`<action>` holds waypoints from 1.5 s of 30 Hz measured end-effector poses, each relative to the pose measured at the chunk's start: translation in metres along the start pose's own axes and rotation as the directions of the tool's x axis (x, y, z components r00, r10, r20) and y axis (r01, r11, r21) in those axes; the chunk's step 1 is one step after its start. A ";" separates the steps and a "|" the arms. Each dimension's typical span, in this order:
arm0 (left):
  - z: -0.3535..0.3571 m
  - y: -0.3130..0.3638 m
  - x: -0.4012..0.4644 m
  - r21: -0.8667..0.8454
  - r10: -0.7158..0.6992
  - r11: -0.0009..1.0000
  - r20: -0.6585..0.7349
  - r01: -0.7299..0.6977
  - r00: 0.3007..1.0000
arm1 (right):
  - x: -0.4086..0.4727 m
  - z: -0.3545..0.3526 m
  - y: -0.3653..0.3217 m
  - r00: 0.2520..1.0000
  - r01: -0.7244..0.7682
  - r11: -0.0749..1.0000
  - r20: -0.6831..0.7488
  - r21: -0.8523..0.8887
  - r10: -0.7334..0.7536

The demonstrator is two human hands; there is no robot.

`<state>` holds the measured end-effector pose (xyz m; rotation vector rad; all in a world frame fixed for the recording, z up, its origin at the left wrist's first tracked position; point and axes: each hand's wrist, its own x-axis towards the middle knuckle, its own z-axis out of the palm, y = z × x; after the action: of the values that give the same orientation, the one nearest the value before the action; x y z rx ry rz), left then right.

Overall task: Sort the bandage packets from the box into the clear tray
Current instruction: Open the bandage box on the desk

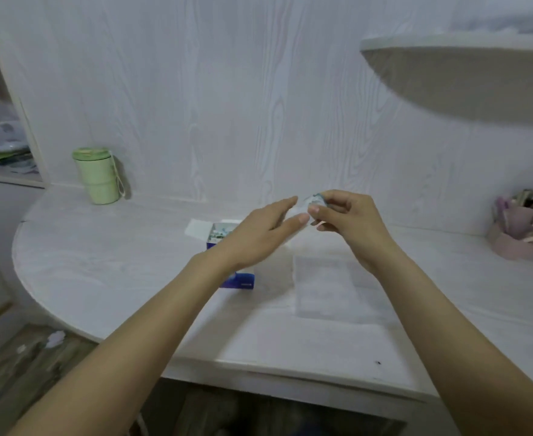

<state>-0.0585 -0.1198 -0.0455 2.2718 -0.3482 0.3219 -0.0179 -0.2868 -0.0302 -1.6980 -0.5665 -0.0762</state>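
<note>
A small bandage packet [314,201] is pinched in the curled fingertips of the right hand [350,221], held above the clear tray [323,286]; the left hand [258,234], fingers straight, reaches toward it; the open box [227,259] sits beneath that left hand.

— Where does the box [227,247] sit?
— On the desk [133,272], left of the tray [325,287]; cup [96,176] far back left, holder [520,234] at the right edge, shelf [466,45] above
</note>
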 end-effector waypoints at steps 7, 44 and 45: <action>0.038 0.019 0.005 -0.296 -0.017 0.952 0.193 0.075 0.981 | -0.033 -0.037 0.021 0.995 -0.094 0.993 -0.029 0.078 0.097; 0.044 -0.008 -0.015 -0.535 -0.381 0.794 -0.070 0.288 0.922 | -0.049 -0.025 0.074 0.975 -0.017 0.752 0.157 -0.659 0.159; 0.044 -0.007 -0.016 -0.534 -0.380 0.795 -0.069 0.288 0.922 | -0.049 -0.022 0.075 0.968 0.015 0.729 0.191 -0.684 0.160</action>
<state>-0.0655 -0.1460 -0.0846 1.7122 0.0679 0.2055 -0.0250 -0.3308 -0.1111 -2.4827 -0.7005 -0.0216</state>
